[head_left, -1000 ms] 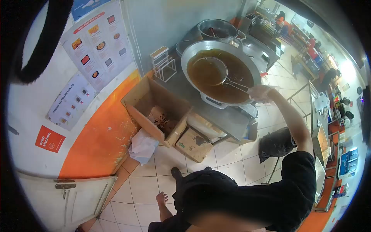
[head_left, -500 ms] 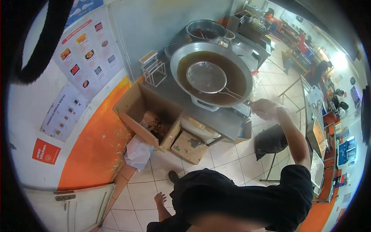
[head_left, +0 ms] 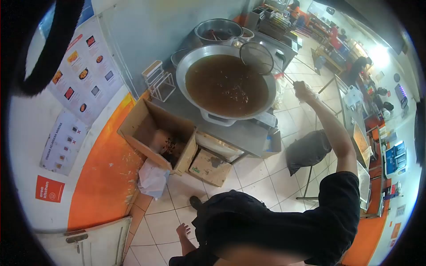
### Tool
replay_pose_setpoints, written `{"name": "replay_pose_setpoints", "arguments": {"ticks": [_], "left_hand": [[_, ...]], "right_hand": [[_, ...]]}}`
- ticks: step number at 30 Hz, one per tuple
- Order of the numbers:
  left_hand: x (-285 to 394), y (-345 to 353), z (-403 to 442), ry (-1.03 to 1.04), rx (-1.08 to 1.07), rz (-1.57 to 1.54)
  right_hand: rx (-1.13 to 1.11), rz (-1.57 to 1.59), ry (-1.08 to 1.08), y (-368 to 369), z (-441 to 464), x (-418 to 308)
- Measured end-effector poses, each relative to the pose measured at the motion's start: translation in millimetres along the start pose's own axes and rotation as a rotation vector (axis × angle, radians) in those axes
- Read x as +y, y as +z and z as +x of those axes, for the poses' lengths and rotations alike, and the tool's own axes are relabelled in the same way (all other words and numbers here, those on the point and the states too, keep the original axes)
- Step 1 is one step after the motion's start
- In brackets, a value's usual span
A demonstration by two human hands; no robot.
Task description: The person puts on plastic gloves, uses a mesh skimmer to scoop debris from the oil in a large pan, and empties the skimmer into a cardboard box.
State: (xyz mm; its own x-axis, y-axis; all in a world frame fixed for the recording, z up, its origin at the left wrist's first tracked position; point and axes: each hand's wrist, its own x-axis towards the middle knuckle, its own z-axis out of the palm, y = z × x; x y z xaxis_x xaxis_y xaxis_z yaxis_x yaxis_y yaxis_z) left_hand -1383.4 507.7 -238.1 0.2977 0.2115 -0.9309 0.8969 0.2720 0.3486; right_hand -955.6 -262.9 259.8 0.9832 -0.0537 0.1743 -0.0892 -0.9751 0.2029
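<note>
My right hand (head_left: 305, 92), in what looks like a clear plastic glove, is closed round the handle of a round mesh strainer (head_left: 256, 57). The strainer is tilted above the far right side of a big metal wok (head_left: 181, 75). Brown liquid (head_left: 213, 82) fills much of the wok, with pale flecks or bubbles near its middle. Low by my body, my left hand (head_left: 183, 230) hangs with fingers apart, holding nothing.
Behind the wok stands a metal basin (head_left: 217, 31) with something red in it. A small white rack (head_left: 159, 82) is left of the wok. Below are an open cardboard box (head_left: 133, 126), a closed box (head_left: 209, 167) and a black bag (head_left: 308, 150). Other people are far back.
My right hand has lifted the strainer out of the liquid, up and away toward the far right rim, and tilted it. The left hand still hangs down. The whole view has shifted slightly.
</note>
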Motion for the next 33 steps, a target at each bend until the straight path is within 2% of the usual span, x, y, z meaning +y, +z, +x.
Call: {"name": "replay_pose_setpoints", "arguments": {"ticks": [3,4,7,8,11,13,15,16,18,21,22,25,27,28,29,31,32,33], "left_hand": [[1.6,-1.1,-4.3,0.045,-0.036,0.022],[6.1,-1.8,-13.5,0.068,-0.051,0.041],[10.1,5.8,-20.4,0.039,-0.016,0.016],[10.4,9.6,-20.8,0.014,0.008,-0.009],[5.3,14.4,-23.8,-0.005,-0.013,-0.021],[-0.8,16.8,-24.7,0.001,-0.007,-0.021],[-2.0,22.6,-29.4,-0.003,-0.008,-0.021],[-2.3,22.6,-31.4,-0.010,-0.011,-0.017],[-5.7,19.1,-31.0,-0.019,-0.010,-0.016],[-5.9,17.8,-32.5,0.006,-0.008,0.008],[-5.4,16.9,-31.9,0.013,-0.007,0.018],[0.5,13.1,-36.4,0.061,-0.031,0.144],[3.3,9.8,-33.7,0.144,-0.060,0.341],[3.1,9.3,-28.9,0.158,-0.065,0.363],[2.7,9.2,-24.0,0.160,-0.069,0.353],[3.3,8.4,-15.2,0.106,-0.094,0.078],[2.4,7.0,-12.3,0.079,-0.105,-0.060],[3.9,7.4,-14.3,0.091,-0.087,-0.064]], "right_hand": [[-0.178,0.030,0.007,12.4,8.6,9.1],[-0.224,-0.050,0.072,-28.3,-5.4,-25.7],[-0.388,-0.057,-0.004,-42.8,-14.5,-21.2],[-0.275,-0.048,-0.135,-46.7,-23.3,-20.0],[-0.315,-0.176,-0.464,-29.8,-20.1,-3.7],[-0.444,-0.158,-0.552,-18.9,-21.0,7.8],[-0.590,0.055,-0.488,-7.9,-20.1,18.0],[-0.670,0.261,-0.373,0.7,-20.0,23.7],[-0.852,0.355,0.279,-124.7,-49.7,-87.3],[-0.981,0.395,0.241,-121.6,-50.0,-85.0],[-0.970,0.435,0.091,-112.1,-51.3,-78.0],[-1.019,0.497,0.148,-96.3,-54.3,-69.6],[-1.043,0.651,0.051,-67.2,-56.1,-48.8],[-1.063,0.734,0.138,-66.7,-61.9,-49.3],[-1.055,0.675,0.055,-56.1,-61.5,-44.0],[-1.025,0.556,-0.107,-38.7,-61.3,-36.7],[-1.048,0.737,0.002,-30.4,-66.3,-35.1],[-1.032,0.807,-0.002,-26.0,-70.9,-36.5]]}}
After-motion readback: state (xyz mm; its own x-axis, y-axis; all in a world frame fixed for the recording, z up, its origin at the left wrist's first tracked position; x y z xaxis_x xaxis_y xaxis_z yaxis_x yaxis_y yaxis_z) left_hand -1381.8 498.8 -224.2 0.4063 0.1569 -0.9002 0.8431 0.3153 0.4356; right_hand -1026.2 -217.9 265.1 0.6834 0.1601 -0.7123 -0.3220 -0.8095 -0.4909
